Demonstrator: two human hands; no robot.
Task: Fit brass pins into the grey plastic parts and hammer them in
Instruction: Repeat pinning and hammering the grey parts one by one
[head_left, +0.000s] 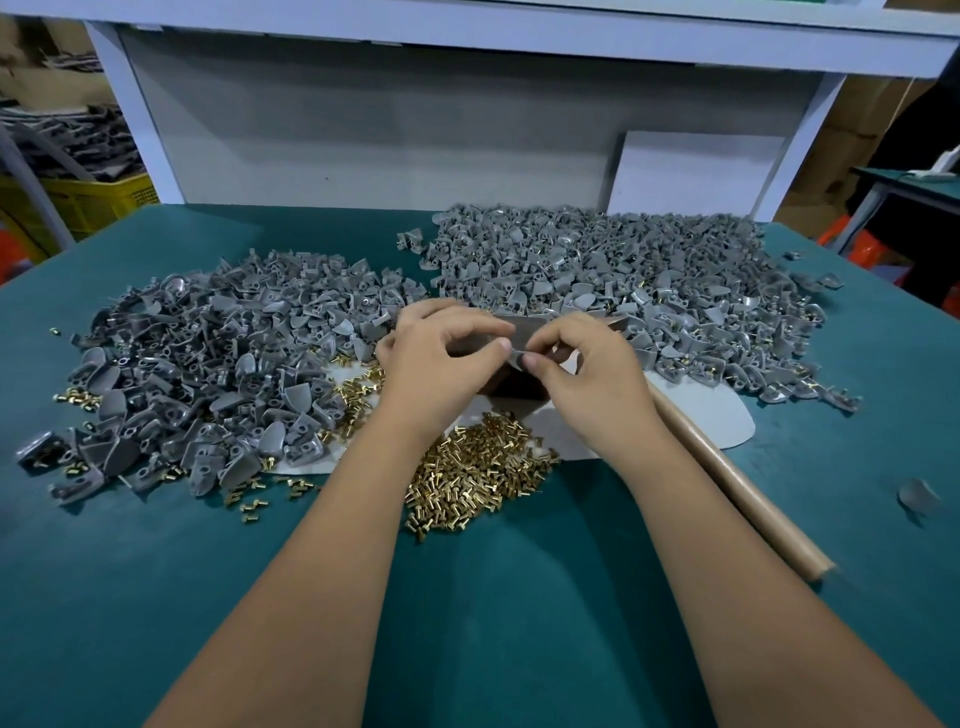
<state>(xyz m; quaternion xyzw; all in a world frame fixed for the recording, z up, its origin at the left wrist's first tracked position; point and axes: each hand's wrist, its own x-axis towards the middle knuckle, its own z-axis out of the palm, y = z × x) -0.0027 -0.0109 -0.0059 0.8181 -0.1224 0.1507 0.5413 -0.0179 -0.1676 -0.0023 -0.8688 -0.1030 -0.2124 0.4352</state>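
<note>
My left hand (436, 364) and my right hand (587, 379) meet at the table's middle, fingertips pinched together on one small grey plastic part (514, 356). Whether a pin sits in it is hidden by my fingers. A heap of brass pins (467, 478) lies just below my wrists. A large pile of grey plastic parts (208, 364) spreads on the left. Another pile of grey parts with brass pins showing (623, 280) fills the back right. The hammer's wooden handle (737, 483) lies to the right of my right forearm, its head hidden behind my hands.
A dark block (519, 387) sits under my hands on a pale grey mat (717, 421). One stray grey part (917, 496) lies at the right on the green table (519, 597). A white panel (691, 171) leans at the back. A yellow crate (88, 200) stands beyond the left edge.
</note>
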